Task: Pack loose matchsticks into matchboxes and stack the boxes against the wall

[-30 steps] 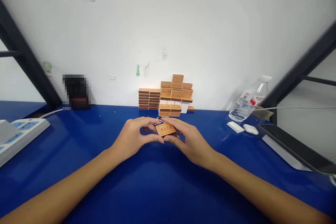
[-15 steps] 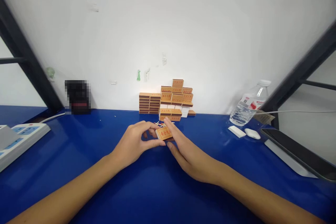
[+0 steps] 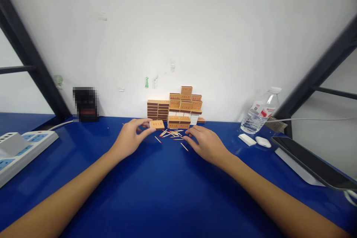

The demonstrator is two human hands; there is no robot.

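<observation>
My left hand [image 3: 131, 135] grips a matchbox [image 3: 157, 125] by its left end between thumb and fingers. The box lies label side up, just left of a loose pile of matches [image 3: 170, 133]. My right hand [image 3: 206, 142] is at the right side of the pile, its fingers bent and thumb apart from them, with nothing visible between them. A few single matches lie scattered nearer to me. Right behind the pile stands a low block of matchboxes [image 3: 179, 122].
Against the wall rise a stepped stack of matchboxes [image 3: 186, 96] and a lower stack [image 3: 157, 110]. To the right are a water bottle [image 3: 259, 113], a white earphone case [image 3: 263, 141] and a phone [image 3: 312, 163]. A power strip [image 3: 30, 152] lies left.
My left hand has carried the matchbox left and back. My right hand has come away from the box to the right, and the match pile is now in plain sight.
</observation>
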